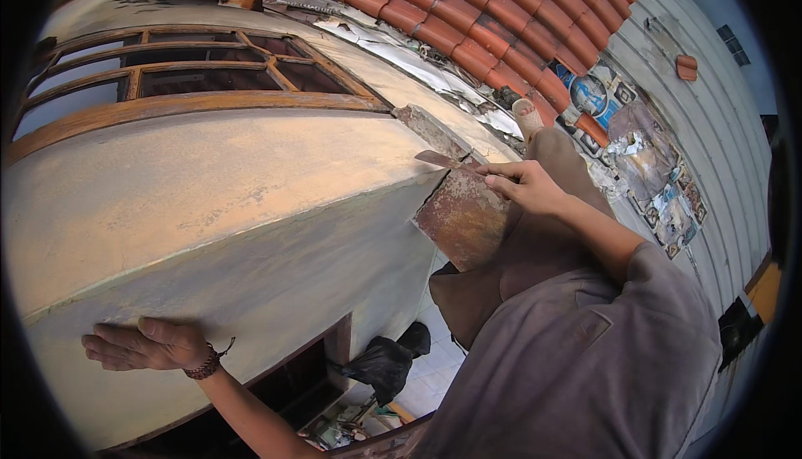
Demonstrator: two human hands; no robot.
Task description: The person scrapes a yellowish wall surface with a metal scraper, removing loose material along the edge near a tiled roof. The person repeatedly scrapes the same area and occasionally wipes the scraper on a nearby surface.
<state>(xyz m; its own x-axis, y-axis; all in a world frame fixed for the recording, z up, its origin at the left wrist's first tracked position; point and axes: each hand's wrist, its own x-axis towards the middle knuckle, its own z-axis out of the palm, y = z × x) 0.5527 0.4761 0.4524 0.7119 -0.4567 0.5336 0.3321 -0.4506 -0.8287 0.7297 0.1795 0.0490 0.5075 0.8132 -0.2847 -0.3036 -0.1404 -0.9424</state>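
My left hand [149, 345] lies flat, fingers stretched out, against the pale, greyish wall face [276, 246] below the ledge edge; a braided bracelet circles that wrist. With bent fingers, my right hand [525, 185] holds a thin, flat-bladed scraper [436, 159], its blade pointing left over the wall's corner. Part of the grip is hidden by my fingers. Just under it is a worn, reddish-brown slab [464, 221] with patchy paint, close to my knee. A narrow strip of rough cement [430, 131] runs up from the corner.
A wooden-framed window [209, 106] sits above the peach-coloured ledge [167, 183]. Orange roof tiles [468, 16] rise behind, where my bare foot [528, 116] rests. Corrugated metal roofing [710, 125] with torn printed sheets [660, 167] lies right. A black plastic bag [380, 367] hangs far below.
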